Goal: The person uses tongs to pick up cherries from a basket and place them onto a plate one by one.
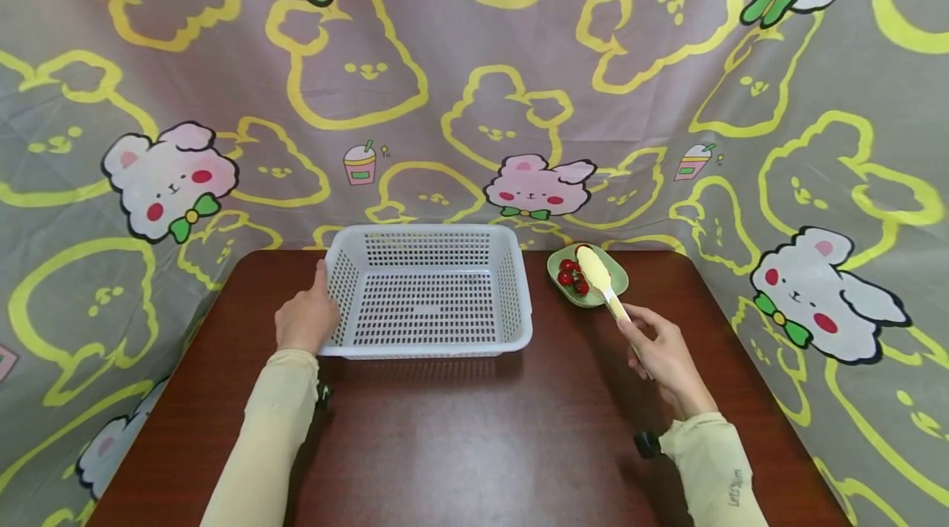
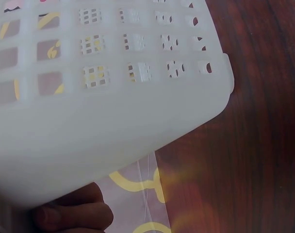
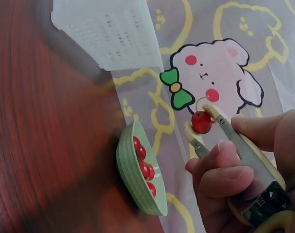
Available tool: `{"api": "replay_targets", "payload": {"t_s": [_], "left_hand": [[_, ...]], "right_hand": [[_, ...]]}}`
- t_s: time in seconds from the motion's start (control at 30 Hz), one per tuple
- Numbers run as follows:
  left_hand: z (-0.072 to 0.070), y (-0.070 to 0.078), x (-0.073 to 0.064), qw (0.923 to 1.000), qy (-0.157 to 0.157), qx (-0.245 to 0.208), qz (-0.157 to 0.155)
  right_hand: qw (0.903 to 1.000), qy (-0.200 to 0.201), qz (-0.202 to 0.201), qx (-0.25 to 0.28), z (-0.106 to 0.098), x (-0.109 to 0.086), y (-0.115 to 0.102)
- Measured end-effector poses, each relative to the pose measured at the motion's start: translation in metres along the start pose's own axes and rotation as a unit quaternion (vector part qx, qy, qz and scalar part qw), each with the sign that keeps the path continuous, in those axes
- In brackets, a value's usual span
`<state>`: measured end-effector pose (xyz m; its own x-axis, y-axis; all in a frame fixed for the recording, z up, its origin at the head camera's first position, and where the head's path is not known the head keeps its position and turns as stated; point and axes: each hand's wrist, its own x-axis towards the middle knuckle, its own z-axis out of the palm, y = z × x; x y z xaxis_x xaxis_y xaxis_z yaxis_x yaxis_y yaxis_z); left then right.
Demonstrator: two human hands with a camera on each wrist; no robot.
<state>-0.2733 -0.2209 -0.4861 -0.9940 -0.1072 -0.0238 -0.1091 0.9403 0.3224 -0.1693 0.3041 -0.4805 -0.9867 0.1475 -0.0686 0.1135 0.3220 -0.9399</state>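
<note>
A white perforated plastic basket [image 1: 426, 351] stands at the back middle of the table. My left hand [image 1: 306, 317] holds its left rim; in the left wrist view, curled fingers [image 2: 87, 216] show below the basket wall. My right hand [image 1: 662, 354] grips cream-tipped tongs [image 1: 596, 272] over a small green dish [image 1: 617, 284] to the basket's right. Between the tong tips in the right wrist view hangs a red cherry [image 3: 201, 123] with its stem, raised above the dish. Several more cherries [image 3: 144, 170] lie in the dish.
The dark brown wooden table [image 1: 445, 445] ends at a hanging cartoon-print cloth [image 1: 415, 132], which surrounds its back and sides. Close beside the basket's right wall sits the dish, with a narrow strip of tabletop between them.
</note>
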Motion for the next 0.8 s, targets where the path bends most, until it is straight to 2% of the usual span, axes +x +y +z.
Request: {"api": "replay_targets", "payload": {"t_s": [0.17, 0.57, 0.7, 0.8], "left_hand": [[0.001, -0.001, 0.000, 1.0000, -0.001, -0.002, 0.001], [0.000, -0.001, 0.001, 1.0000, -0.001, -0.006, -0.004], [0.000, -0.002, 0.000, 1.0000, -0.002, -0.006, -0.003], [0.001, -0.002, 0.000, 1.0000, -0.001, -0.005, -0.002]], "right_hand": [[0.9996, -0.001, 0.023, -0.013, -0.008, 0.000, 0.003], [0.9950, 0.001, 0.045, -0.089, -0.019, 0.006, 0.005], [0.9904, 0.015, 0.029, -0.135, -0.019, 0.008, 0.007], [0.9766, 0.036, -0.011, -0.212, -0.019, 0.008, 0.009]]}}
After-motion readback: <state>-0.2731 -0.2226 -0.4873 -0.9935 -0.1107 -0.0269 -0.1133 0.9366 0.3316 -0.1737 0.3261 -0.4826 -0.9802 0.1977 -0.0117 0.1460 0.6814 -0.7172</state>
